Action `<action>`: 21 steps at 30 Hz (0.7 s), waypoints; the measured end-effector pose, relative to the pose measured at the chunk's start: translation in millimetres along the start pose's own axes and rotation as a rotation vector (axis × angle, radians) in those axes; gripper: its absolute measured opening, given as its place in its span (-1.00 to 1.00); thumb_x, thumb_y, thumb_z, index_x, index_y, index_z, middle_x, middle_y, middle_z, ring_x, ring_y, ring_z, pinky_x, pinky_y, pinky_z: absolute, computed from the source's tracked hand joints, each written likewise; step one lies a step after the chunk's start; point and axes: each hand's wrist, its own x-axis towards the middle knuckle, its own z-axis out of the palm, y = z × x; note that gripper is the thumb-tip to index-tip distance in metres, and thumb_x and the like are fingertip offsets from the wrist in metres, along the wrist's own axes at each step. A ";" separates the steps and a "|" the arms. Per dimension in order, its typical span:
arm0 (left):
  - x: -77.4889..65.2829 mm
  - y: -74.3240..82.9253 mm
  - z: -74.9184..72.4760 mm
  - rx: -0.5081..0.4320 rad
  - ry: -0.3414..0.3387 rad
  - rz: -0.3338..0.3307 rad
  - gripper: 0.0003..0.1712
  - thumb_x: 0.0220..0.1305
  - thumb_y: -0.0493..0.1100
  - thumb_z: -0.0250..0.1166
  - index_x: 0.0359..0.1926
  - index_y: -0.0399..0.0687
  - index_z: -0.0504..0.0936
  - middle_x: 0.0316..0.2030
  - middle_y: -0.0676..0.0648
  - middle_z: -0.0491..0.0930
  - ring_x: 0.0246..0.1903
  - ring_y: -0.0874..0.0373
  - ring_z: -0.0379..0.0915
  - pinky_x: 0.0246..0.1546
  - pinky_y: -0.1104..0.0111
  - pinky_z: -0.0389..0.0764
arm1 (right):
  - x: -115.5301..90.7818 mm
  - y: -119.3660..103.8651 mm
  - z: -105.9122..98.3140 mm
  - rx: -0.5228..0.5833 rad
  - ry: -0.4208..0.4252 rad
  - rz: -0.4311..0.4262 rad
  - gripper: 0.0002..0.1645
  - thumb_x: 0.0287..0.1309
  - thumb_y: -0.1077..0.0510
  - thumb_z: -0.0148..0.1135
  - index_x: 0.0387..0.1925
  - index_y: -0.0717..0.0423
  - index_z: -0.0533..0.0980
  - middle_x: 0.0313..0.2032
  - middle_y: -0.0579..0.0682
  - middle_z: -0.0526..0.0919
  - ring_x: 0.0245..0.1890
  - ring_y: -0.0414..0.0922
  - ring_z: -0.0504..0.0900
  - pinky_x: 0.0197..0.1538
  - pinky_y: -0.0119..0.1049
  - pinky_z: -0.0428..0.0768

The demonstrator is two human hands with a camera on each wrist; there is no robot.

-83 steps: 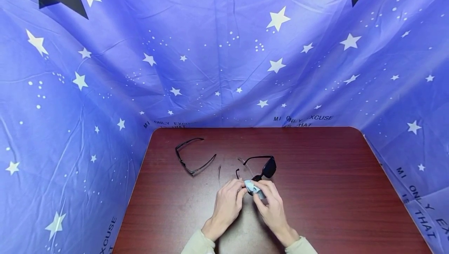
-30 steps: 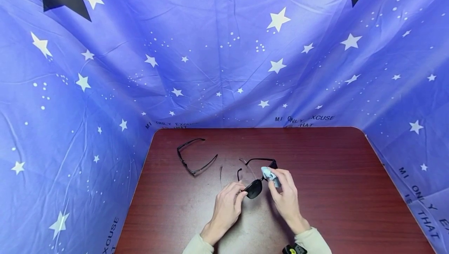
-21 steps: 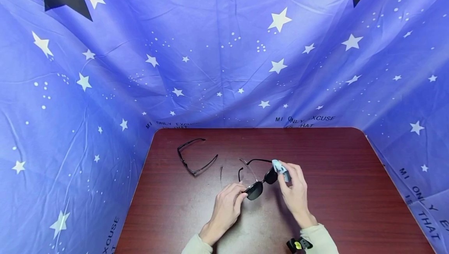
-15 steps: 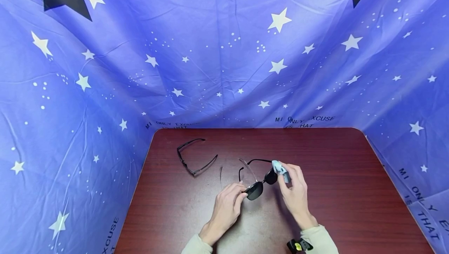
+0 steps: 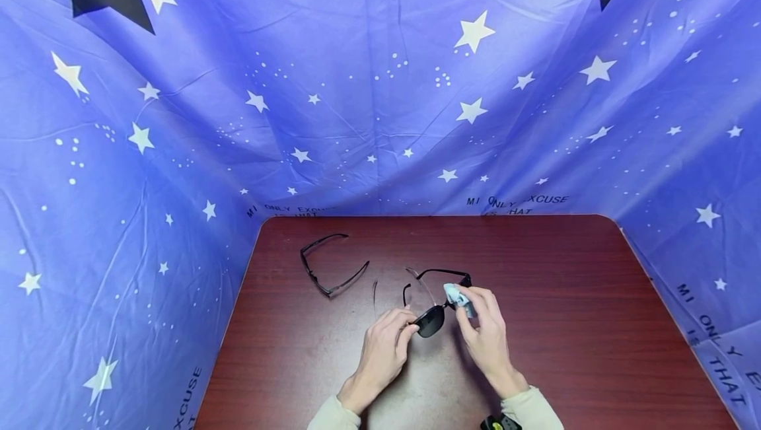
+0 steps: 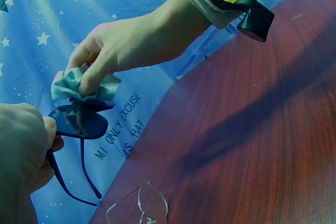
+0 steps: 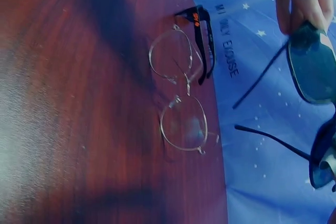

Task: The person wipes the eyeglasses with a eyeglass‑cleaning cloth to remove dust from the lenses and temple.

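A pair of black sunglasses (image 5: 431,322) is held above the table, arms pointing away. My left hand (image 5: 383,351) pinches them at the outer end of the left lens, thumb and fingers on the rim. With thumb and fingers my right hand (image 5: 484,341) pinches a crumpled light-blue cloth (image 5: 456,296) against the right lens, close to the bridge. That lens is mostly hidden behind cloth and fingers. In the left wrist view the cloth (image 6: 86,85) bunches over the far lens, and the near lens (image 6: 81,121) is bare.
Thin metal-rimmed glasses (image 7: 188,85) stand on the reddish-brown table (image 5: 571,324) just beyond the sunglasses. Black-framed glasses (image 5: 315,278) lie open farther back on the left. Blue star-printed fabric (image 5: 374,86) hangs around the table's back and sides.
The cloth was near the left lens at first, then my right hand took it to the right lens's outer edge. It has since slid back towards the bridge. The left hand keeps its hold.
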 end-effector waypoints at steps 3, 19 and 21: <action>0.4 -0.6 -0.9 -0.020 0.003 0.004 -0.92 0.40 -0.18 0.31 -0.24 -0.06 0.71 -0.21 0.01 0.74 0.04 0.14 0.68 0.10 0.42 0.63 | 5.5 5.6 -1.9 -0.020 0.055 0.010 -0.45 -0.06 0.57 0.32 0.05 0.28 0.65 -0.14 0.19 0.63 -0.15 -0.17 0.54 -0.24 -0.59 0.51; 0.1 -0.4 -0.8 -0.041 -0.015 -0.013 -0.97 0.34 -0.24 0.35 -0.24 -0.07 0.72 -0.21 0.00 0.75 0.04 0.14 0.68 0.09 0.43 0.62 | 1.7 4.2 -7.1 -0.003 -0.002 0.014 -0.44 -0.04 0.53 0.30 0.08 0.24 0.65 -0.11 0.14 0.64 -0.13 -0.14 0.55 -0.22 -0.58 0.51; -0.6 -0.6 0.3 -0.036 -0.010 -0.012 -0.96 0.35 -0.23 0.35 -0.24 -0.07 0.72 -0.21 0.00 0.75 0.03 0.13 0.68 0.09 0.43 0.63 | -1.9 1.3 -5.2 0.003 -0.024 -0.007 -0.45 -0.01 0.50 0.29 0.08 0.22 0.65 -0.11 0.12 0.63 -0.13 -0.14 0.55 -0.24 -0.56 0.52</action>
